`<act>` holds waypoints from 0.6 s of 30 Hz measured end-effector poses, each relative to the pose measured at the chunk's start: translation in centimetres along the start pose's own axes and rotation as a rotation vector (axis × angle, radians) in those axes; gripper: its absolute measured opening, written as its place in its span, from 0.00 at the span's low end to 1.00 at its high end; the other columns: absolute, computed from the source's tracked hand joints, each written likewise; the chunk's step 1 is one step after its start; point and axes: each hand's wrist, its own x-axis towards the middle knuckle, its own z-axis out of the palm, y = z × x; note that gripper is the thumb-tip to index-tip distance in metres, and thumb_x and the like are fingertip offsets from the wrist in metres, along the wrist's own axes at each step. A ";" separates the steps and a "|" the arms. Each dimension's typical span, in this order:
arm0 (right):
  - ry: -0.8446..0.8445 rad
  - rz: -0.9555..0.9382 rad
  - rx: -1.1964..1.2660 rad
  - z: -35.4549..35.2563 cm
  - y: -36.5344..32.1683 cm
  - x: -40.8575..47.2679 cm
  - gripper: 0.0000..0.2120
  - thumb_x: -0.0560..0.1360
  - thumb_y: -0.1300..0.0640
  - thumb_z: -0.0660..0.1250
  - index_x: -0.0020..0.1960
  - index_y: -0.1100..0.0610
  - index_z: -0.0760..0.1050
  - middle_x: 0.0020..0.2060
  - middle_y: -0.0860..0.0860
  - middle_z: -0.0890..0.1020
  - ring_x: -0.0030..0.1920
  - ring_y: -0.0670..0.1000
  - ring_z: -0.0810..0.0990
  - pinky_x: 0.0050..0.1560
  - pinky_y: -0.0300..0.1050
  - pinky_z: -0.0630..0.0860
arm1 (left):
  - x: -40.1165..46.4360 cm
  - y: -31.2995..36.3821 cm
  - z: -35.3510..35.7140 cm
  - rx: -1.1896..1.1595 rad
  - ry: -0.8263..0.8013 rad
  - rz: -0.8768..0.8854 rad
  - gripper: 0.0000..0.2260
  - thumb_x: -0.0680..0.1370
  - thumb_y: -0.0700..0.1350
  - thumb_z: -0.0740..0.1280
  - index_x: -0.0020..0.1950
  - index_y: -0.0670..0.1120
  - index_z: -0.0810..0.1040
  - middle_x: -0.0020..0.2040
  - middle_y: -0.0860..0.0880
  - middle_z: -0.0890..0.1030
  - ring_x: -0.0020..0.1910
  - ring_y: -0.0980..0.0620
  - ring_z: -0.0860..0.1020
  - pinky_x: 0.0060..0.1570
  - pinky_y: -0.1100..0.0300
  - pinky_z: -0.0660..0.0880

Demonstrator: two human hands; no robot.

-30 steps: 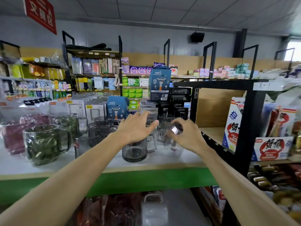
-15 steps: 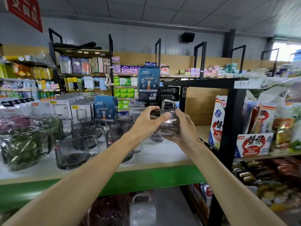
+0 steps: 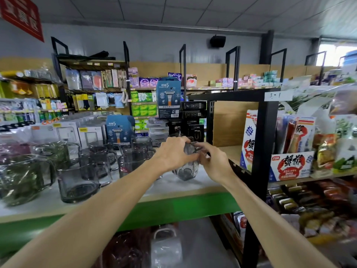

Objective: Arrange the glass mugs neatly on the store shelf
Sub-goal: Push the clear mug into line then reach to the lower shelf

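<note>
A clear glass mug (image 3: 186,169) is tilted just above the white shelf top (image 3: 173,187), held between both hands. My left hand (image 3: 172,153) grips its left side and rim. My right hand (image 3: 214,161) holds its right side near the handle. Several smoky grey glass mugs (image 3: 78,182) stand in loose rows to the left on the same shelf, one (image 3: 133,161) right beside my left wrist. Wrapped green-tinted mugs (image 3: 21,178) sit at the far left.
Razor boxes (image 3: 119,129) and black boxes (image 3: 190,120) stand behind the mugs. A black shelf post (image 3: 264,144) rises to the right, with snack boxes (image 3: 289,165) beyond it. The shelf has a green front edge (image 3: 173,207); wrapped mugs (image 3: 164,246) lie on the lower shelf.
Both hands have brought the clear mug down from chest height toward the shelf top, tilting it. The view has shifted slightly left.
</note>
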 end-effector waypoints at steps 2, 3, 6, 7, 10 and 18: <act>-0.026 0.001 -0.030 0.3 0.4 -0.1 0.18 0.81 0.62 0.62 0.70 0.55 0.73 0.55 0.52 0.83 0.48 0.49 0.81 0.38 0.27 0.67 | 0.2 -0.2 0.6 0.035 0.012 -0.001 0.31 0.74 0.65 0.68 0.69 0.46 0.76 0.56 0.46 0.84 0.54 0.44 0.82 0.54 0.46 0.78; -0.035 0.006 -0.044 0.4 0.6 -0.2 0.18 0.82 0.61 0.62 0.72 0.55 0.71 0.57 0.53 0.83 0.48 0.50 0.81 0.37 0.27 0.67 | 0.2 -0.2 0.8 0.046 0.019 0.004 0.30 0.75 0.65 0.67 0.69 0.46 0.76 0.57 0.46 0.84 0.54 0.44 0.82 0.54 0.45 0.78; -0.071 0.050 -0.081 0.6 1.1 -0.5 0.21 0.82 0.57 0.61 0.75 0.54 0.67 0.65 0.56 0.79 0.58 0.57 0.81 0.50 0.41 0.73 | 0.0 -0.3 1.3 0.094 -0.013 0.005 0.30 0.78 0.63 0.63 0.73 0.45 0.71 0.61 0.43 0.82 0.60 0.41 0.80 0.57 0.44 0.77; -0.085 0.066 -0.095 0.6 1.1 -0.9 0.22 0.82 0.56 0.61 0.76 0.52 0.65 0.68 0.57 0.77 0.62 0.58 0.79 0.56 0.47 0.74 | -0.2 -0.3 1.5 0.098 -0.032 0.009 0.30 0.79 0.63 0.63 0.75 0.45 0.69 0.62 0.42 0.81 0.62 0.40 0.79 0.58 0.44 0.76; -0.074 0.057 -0.142 0.4 0.4 -2.4 0.25 0.82 0.55 0.62 0.78 0.50 0.62 0.73 0.54 0.71 0.70 0.55 0.71 0.66 0.50 0.68 | -1.7 -0.4 1.5 0.114 -0.028 0.026 0.34 0.78 0.66 0.60 0.78 0.48 0.62 0.73 0.43 0.72 0.69 0.40 0.73 0.64 0.39 0.72; 0.012 -0.066 -0.300 0.1 -4.3 -9.2 0.25 0.80 0.55 0.63 0.76 0.49 0.65 0.74 0.53 0.70 0.72 0.58 0.69 0.68 0.56 0.70 | -11.9 -1.8 -0.9 0.108 0.133 0.161 0.33 0.78 0.70 0.52 0.80 0.58 0.56 0.81 0.53 0.58 0.80 0.49 0.56 0.75 0.43 0.55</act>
